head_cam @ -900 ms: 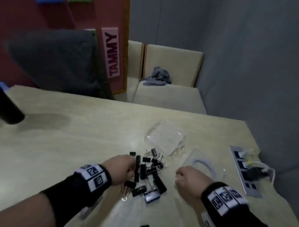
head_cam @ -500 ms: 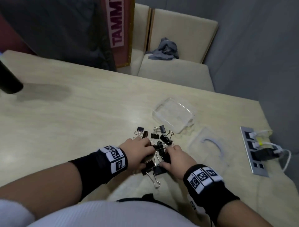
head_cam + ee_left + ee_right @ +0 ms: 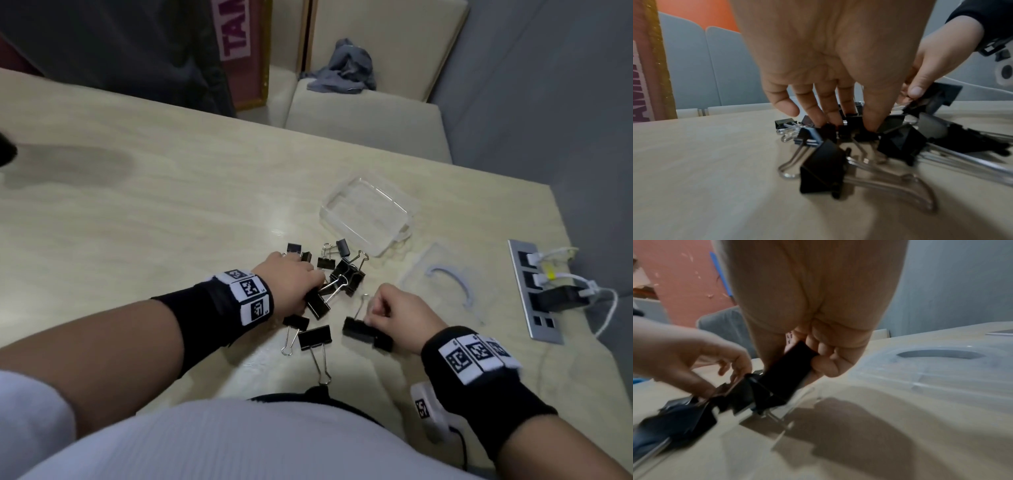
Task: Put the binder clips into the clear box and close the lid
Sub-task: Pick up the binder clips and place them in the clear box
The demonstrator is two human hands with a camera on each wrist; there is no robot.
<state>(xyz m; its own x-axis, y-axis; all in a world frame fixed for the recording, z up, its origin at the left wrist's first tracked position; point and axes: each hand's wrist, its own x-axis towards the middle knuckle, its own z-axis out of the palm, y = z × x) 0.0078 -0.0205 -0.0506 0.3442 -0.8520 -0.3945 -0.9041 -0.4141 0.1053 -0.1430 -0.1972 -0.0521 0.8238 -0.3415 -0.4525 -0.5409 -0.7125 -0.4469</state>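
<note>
Several black binder clips (image 3: 346, 274) with silver handles lie in a loose pile on the pale table. My left hand (image 3: 294, 284) reaches down into the pile; in the left wrist view its fingertips (image 3: 830, 123) pinch among the clips (image 3: 851, 129). My right hand (image 3: 387, 315) is curled round a large black clip (image 3: 358, 329), seen in the right wrist view as a black clip (image 3: 787, 371) held in the fingers (image 3: 824, 363). The clear box (image 3: 368, 214) stands open and empty just behind the pile. Its clear lid (image 3: 442, 281) lies flat to the right.
A grey power strip (image 3: 534, 291) with plugs and white cables is set in the table at the right. Two loose clips (image 3: 313, 337) lie near my body. Cushioned seats (image 3: 363, 109) with a grey cloth stand beyond the table's far edge.
My right hand has drawn back toward me and to the right, out of the pile, holding a large clip. My left hand stays in the pile. The head view has tilted down.
</note>
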